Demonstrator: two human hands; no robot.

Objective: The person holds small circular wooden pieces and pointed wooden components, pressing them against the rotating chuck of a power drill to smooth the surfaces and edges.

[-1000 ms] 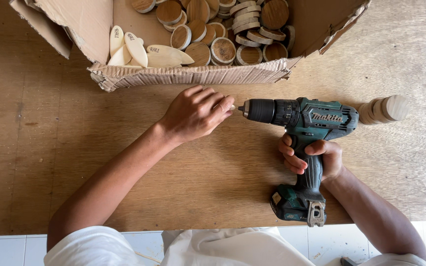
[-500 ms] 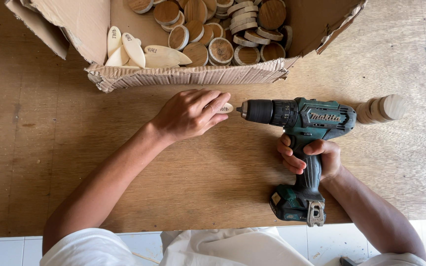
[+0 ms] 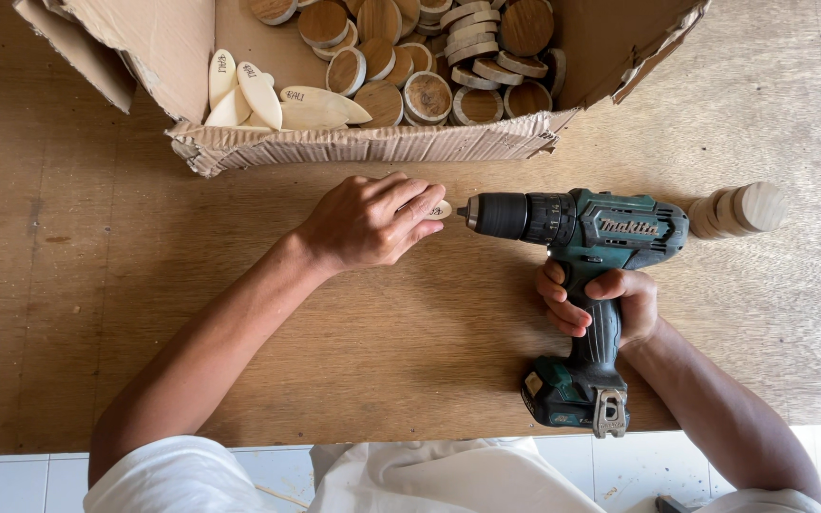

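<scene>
Brown wooden tabletop (image 3: 97,313) fills most of the view, with pale floor tiles (image 3: 11,480) showing along its near edge. At the far side sits a torn cardboard box (image 3: 363,144), open at the top; inside it lie a heap of round wooden discs (image 3: 429,95) on the right and a few pale oval wooden tags (image 3: 260,93) on the left.

The left hand (image 3: 368,223) rests on the table just in front of the box, fingers curled and closed over a small pale oval tag (image 3: 440,209), of which only the right end peeks out past the fingertips. That tag lies flat on the table, directly before the nose of the drill (image 3: 582,228).

The right hand (image 3: 610,309) is wrapped tight round the drill's grip, the forefinger lying near the trigger. The teal and black cordless drill is held sideways, its chuck pointing left at the tag, its tip just short of it or touching; which one cannot be told. Its battery end lies toward the near table edge.

To the right of the drill, well apart from both hands, a short row of pale wooden discs (image 3: 738,211) lies on its side.
</scene>
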